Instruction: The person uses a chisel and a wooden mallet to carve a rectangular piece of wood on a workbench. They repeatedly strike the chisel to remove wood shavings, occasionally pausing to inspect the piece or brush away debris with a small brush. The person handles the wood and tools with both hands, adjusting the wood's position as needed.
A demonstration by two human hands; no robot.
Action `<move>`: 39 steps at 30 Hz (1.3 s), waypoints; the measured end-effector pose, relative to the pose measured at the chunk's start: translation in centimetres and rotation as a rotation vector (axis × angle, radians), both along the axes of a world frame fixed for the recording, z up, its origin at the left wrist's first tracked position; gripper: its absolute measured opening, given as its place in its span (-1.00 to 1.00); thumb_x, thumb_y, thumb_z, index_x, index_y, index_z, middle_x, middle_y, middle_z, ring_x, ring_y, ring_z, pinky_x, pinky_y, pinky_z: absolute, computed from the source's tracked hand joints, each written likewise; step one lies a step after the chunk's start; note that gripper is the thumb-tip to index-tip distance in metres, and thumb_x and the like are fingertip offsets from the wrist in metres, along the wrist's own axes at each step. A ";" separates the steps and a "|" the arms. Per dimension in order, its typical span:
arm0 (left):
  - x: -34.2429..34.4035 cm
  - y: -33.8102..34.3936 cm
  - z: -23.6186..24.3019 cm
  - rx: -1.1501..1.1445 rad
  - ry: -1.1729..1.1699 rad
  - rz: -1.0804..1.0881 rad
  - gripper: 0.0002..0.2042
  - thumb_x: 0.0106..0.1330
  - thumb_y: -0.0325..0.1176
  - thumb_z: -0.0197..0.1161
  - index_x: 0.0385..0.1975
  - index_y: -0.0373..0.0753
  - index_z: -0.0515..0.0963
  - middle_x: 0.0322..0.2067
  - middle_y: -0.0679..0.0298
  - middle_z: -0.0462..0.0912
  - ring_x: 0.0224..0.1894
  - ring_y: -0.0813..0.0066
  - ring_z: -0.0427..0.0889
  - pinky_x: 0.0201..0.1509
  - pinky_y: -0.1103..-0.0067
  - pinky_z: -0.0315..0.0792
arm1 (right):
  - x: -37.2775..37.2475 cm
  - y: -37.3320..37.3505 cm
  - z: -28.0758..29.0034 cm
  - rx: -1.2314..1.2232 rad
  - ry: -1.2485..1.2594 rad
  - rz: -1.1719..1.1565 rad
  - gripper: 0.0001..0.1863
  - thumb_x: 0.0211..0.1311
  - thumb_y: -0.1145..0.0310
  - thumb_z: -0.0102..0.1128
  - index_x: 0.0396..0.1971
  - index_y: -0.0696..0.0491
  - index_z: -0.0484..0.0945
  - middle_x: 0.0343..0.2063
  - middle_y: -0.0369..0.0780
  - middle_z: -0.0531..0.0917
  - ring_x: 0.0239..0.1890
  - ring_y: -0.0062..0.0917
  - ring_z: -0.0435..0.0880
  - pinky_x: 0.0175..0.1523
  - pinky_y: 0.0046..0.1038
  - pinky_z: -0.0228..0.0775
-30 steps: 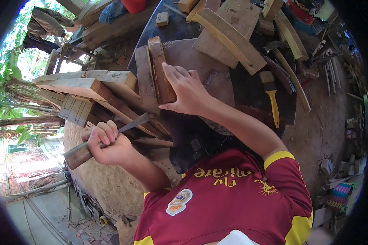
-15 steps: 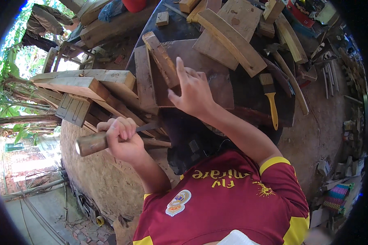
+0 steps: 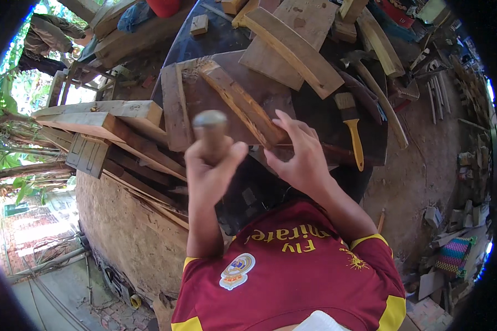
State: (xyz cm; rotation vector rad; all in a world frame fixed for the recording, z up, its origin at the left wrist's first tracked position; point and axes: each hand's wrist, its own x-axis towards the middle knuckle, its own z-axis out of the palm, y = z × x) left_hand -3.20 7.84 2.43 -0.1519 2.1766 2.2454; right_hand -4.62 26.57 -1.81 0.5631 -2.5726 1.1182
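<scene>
My left hand is closed round a chisel's wooden handle, held upright over the near edge of the work surface. The handle's butt faces up and is blurred; its blade is hidden below my fist. My right hand is open, thumb and fingers spread around the near end of a rough-edged wooden block. Whether the fingers press on it, I cannot tell. The block lies slantwise on a brown board. To its left lies another wooden block.
A curved wooden piece rests on a plank at the back. On the right are a yellow-handled brush and a hammer. Long timbers jut out at the left. A small wood block sits far back.
My left hand has swung right and turned the chisel from sideways to upright. The slanted block's near end has shifted right and towards me, and my right hand has moved with it.
</scene>
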 end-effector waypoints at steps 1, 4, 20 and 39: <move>0.2 1.1 0.0 -0.095 0.055 -0.064 -0.90 0.18 -0.52 0.24 -0.53 -0.28 0.47 -0.67 0.45 0.42 -0.61 0.76 0.37 -0.57 0.71 0.23 | 0.5 0.8 0.4 -0.051 -0.060 0.052 -0.21 -0.12 0.45 0.36 0.21 0.17 0.24 -0.10 -0.06 0.56 0.00 -0.22 0.52 0.14 -0.26 0.29; 0.8 3.5 -2.0 -0.393 0.130 -0.233 -0.86 0.10 -0.53 0.26 -0.35 -0.38 0.53 -0.57 0.33 0.55 -0.49 0.60 0.53 -0.39 0.64 0.37 | 1.5 3.1 1.7 -0.274 -0.293 0.225 -0.21 -0.16 0.48 0.34 0.21 0.16 0.26 -0.05 -0.06 0.55 0.09 -0.28 0.50 0.23 -0.30 0.24; 4.4 5.2 0.0 -0.474 0.337 -0.346 -0.66 -0.01 -0.42 0.40 -0.22 -0.35 0.52 -0.36 0.08 0.63 -0.33 0.26 0.68 -0.26 0.53 0.53 | 5.0 6.7 0.6 -1.032 -0.287 0.461 -0.60 0.17 0.33 0.21 -0.09 0.24 0.36 -0.08 0.08 0.57 -0.03 -0.30 0.61 0.04 -0.32 0.43; 2.6 3.8 -3.0 -0.160 -0.148 0.032 -0.69 0.29 -0.50 0.18 0.00 -0.47 0.48 -0.29 0.15 0.67 -0.28 0.53 0.67 -0.32 0.67 0.58 | 1.5 2.0 -2.1 -0.462 -0.361 0.127 -0.56 0.08 0.40 0.38 -0.03 0.20 0.49 -0.53 -0.06 0.63 -0.46 -0.59 0.65 -0.34 -0.53 0.45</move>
